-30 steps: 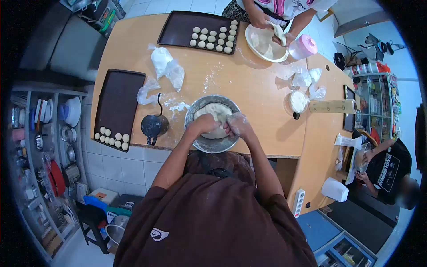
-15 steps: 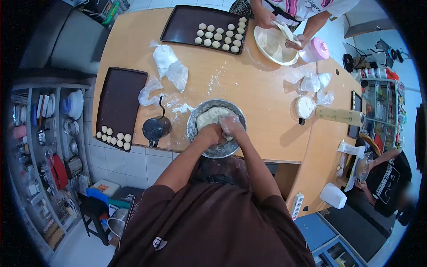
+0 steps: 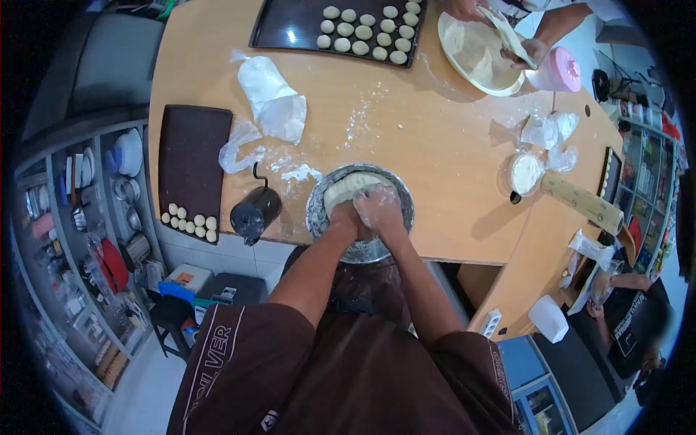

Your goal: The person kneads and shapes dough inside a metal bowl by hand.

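Observation:
A round metal bowl [image 3: 408,206] dusted with flour stands at the table's near edge in front of me. Inside it lies a pale lump of dough [image 3: 342,190]. My left hand [image 3: 351,220] presses down into the near side of the dough, its fingers mostly hidden. Right beside it, my right hand [image 3: 379,206], coated in flour, is closed with the fingers curled into the dough. Left of the bowl is a dark pitcher-like container [image 3: 255,212] with a curved metal rod at its top.
Trays with dough balls, one dark tray [image 3: 190,148] at left and another tray [image 3: 290,29] at the back, lie on the table. A flour bag [image 3: 264,90] is between them. Across the table, a person's hands [image 3: 533,52] hold dough over a white basin [image 3: 464,76]. Another person works far right.
My view has shifted, so the table's contents sit differently in frame. Both hands stay in the bowl, and my right hand now shows more curled over the dough.

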Demonstrator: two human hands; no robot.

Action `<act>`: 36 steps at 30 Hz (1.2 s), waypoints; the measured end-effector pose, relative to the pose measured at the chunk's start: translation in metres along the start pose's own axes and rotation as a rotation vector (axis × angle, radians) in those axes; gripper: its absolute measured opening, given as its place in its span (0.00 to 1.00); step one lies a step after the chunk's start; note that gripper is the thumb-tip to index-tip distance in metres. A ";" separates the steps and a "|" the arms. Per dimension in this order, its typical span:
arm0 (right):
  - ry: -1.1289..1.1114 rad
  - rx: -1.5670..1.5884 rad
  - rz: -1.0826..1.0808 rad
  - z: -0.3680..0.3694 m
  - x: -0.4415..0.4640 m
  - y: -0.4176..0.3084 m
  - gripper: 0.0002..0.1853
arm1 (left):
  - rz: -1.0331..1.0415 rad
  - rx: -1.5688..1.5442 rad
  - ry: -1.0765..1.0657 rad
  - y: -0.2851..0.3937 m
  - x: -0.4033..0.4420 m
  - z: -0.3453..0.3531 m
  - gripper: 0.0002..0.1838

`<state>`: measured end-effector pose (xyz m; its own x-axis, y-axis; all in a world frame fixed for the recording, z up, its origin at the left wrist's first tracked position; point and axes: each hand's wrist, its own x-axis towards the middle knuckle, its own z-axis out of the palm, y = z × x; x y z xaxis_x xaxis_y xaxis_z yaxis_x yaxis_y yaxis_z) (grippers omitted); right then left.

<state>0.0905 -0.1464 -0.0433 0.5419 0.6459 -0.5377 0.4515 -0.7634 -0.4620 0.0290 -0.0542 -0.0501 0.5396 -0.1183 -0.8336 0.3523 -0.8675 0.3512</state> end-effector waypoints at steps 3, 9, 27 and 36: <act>-0.013 0.033 0.037 0.009 0.000 0.003 0.26 | 0.025 0.041 -0.055 -0.002 0.006 0.004 0.26; -0.038 0.253 0.279 -0.008 0.007 -0.009 0.31 | -0.003 -0.006 -0.032 -0.015 0.025 0.025 0.29; 0.218 0.734 0.147 -0.040 -0.055 0.016 0.17 | 0.297 -0.540 0.073 -0.027 -0.019 0.013 0.32; -0.167 0.510 0.236 -0.002 -0.029 0.010 0.18 | 0.181 -0.418 0.430 -0.076 -0.007 -0.013 0.24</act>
<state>0.0804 -0.1732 -0.0309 0.4489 0.4825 -0.7521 -0.0887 -0.8135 -0.5748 0.0084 0.0185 -0.0657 0.8476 0.0343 -0.5296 0.4486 -0.5794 0.6805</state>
